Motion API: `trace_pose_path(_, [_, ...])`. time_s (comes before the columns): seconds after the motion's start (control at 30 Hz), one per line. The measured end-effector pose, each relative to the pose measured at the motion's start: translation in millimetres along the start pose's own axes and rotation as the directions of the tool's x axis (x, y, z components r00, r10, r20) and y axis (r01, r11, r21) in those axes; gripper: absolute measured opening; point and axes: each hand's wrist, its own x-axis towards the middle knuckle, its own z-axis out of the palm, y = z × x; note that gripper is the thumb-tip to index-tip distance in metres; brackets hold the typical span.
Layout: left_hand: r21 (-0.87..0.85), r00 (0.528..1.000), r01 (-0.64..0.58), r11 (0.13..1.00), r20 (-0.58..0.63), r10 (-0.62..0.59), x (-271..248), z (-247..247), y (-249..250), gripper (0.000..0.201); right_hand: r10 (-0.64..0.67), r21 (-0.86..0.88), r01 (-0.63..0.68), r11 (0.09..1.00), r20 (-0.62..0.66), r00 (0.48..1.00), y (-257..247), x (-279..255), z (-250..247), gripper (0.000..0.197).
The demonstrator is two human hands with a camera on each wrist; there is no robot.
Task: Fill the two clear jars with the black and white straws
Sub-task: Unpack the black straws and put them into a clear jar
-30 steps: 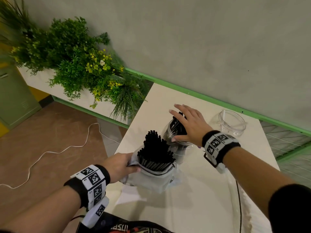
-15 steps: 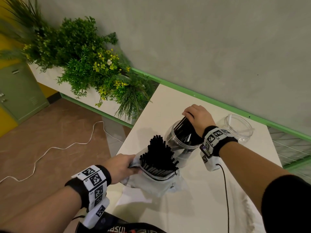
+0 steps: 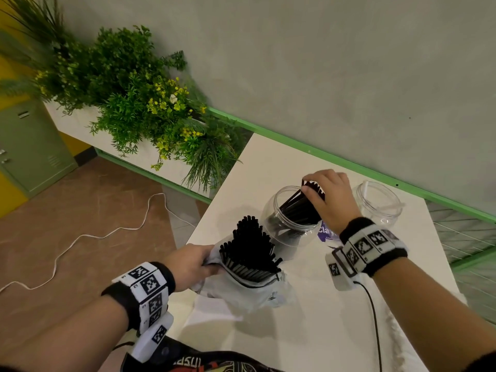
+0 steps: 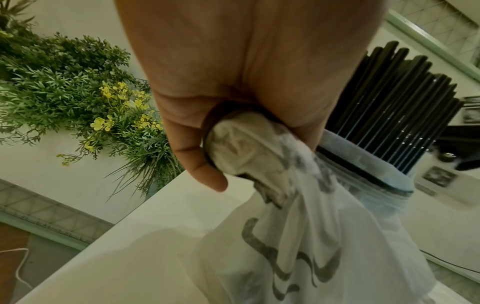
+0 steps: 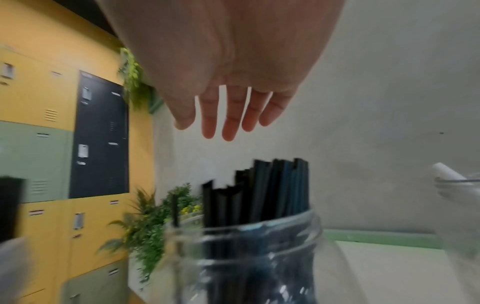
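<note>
A clear jar [image 3: 277,210] stands mid-table with a bunch of black straws [image 3: 298,208] leaning toward its far right rim. My right hand [image 3: 331,197] is over their tips; in the right wrist view its fingers [image 5: 228,115] are straight and spread above the straws [image 5: 267,189], holding nothing. To the right, a second clear jar [image 3: 378,202] holds one white straw [image 5: 446,173]. My left hand [image 3: 190,264] grips the bunched edge of a white plastic bag [image 3: 241,294], from which many black straws [image 3: 249,245] stick up.
The white table [image 3: 308,331] stands against a grey wall with a green rail [image 3: 335,159]. A planter of green and yellow plants [image 3: 139,103] is off the table's left edge. A black cable [image 3: 374,318] runs from my right wrist across the table.
My right hand moved from lying flat on the straws in the jar to their far right side, and they now lean that way. The left hand kept its grip on the bag.
</note>
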Motion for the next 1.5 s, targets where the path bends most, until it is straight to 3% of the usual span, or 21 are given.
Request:
trace_pose_path(0.1, [-0.003,1.0,-0.002,1.0,-0.006,0.002,2,1,-2,0.013,-0.102,0.078,0.098,0.992,0.05,0.994,-18,-32,4,0.022])
trace_pose_path(0.17, [-0.004,1.0,-0.015,1.0,-0.013,0.015,2,0,-3,0.013,-0.124,0.219,0.092,0.971,0.136,0.983,-35,-53,11,0.029])
trace_pose_path(0.3, [-0.005,0.999,-0.027,1.0,-0.018,0.027,1,0,-3,0.013,-0.088,0.615,-0.106,0.781,0.276,0.957,-67,-91,28,0.084])
trace_pose_path(0.37, [-0.012,0.999,-0.03,0.999,-0.019,0.03,1,0,-3,0.017,-0.061,0.683,-0.216,0.698,0.357,0.932,-73,-105,39,0.109])
trace_pose_path(0.43, [-0.007,0.999,-0.04,0.999,-0.021,0.04,2,0,-4,0.023,-0.059,0.674,-0.259,0.692,0.411,0.91,-79,-113,49,0.115])
trace_pose_path(0.53, [-0.008,0.999,-0.04,0.999,-0.019,0.04,1,0,-4,0.02,-0.011,0.68,-0.252,0.689,0.358,0.934,-79,-117,63,0.106])
trace_pose_path(0.67, [-0.011,0.999,-0.031,0.999,-0.019,0.031,0,0,-4,0.02,0.055,0.645,-0.194,0.739,0.229,0.972,-79,-113,73,0.063])
trace_pose_path(0.83, [-0.01,0.999,-0.047,0.999,-0.012,0.047,-3,-5,3,0.03,0.104,0.615,-0.195,0.764,0.182,0.978,-81,-104,61,0.049])
trace_pose_path(0.97, [0.031,0.999,-0.021,0.999,-0.024,0.022,-2,-5,2,0.028,0.146,0.677,-0.234,0.698,0.185,0.972,-80,-97,48,0.042])
trace_pose_path(1.1, [0.029,0.999,-0.026,0.999,-0.019,0.026,-1,-6,5,0.026,0.129,0.775,-0.217,0.593,0.174,0.976,-82,-89,32,0.058])
trace_pose_path(1.27, [0.002,0.999,-0.036,0.999,-0.005,0.036,-1,-7,8,0.024,0.183,0.819,-0.238,0.523,0.165,0.969,-91,-76,9,0.033])
trace_pose_path(1.5, [0.028,0.999,-0.031,0.999,-0.01,0.032,0,-8,10,0.025,0.314,0.875,-0.198,0.442,0.056,0.948,-93,-63,-19,0.014])
